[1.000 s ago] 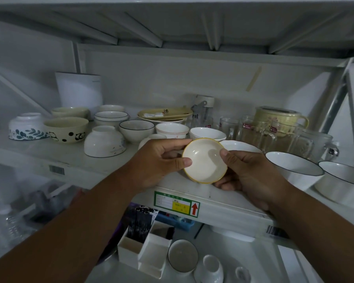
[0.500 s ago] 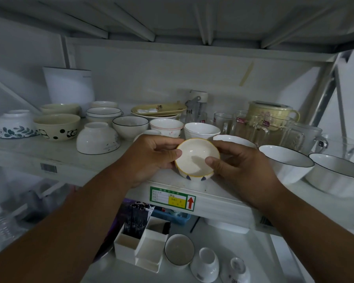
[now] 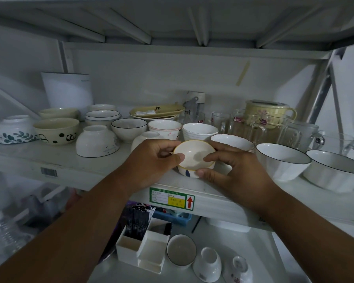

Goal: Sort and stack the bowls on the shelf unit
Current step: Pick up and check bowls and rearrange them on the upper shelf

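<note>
A small white bowl with a yellow rim (image 3: 193,155) and a blue mark on its side sits upright near the front edge of the white shelf (image 3: 49,160). My left hand (image 3: 151,162) grips its left rim with the thumb over the edge. My right hand (image 3: 231,172) grips the right side, thumb low on the wall. Behind it stand more bowls: a panda-print bowl (image 3: 56,129), an upturned white bowl (image 3: 96,140), a black-rimmed bowl (image 3: 128,127), a pink-patterned bowl (image 3: 165,127) and a wavy white bowl (image 3: 199,130).
Two large black-rimmed white bowls (image 3: 282,160) (image 3: 335,170) stand at the right. Glass mugs (image 3: 253,127) and a yellow lidded pot (image 3: 268,111) fill the back right. A leaf-patterned bowl (image 3: 14,129) is far left. The lower shelf holds white boxes (image 3: 143,248) and small cups (image 3: 207,264).
Both hands lowered the yellow-rimmed bowl from a tilted, raised pose to upright on the shelf near its front edge. The camera moved closer.
</note>
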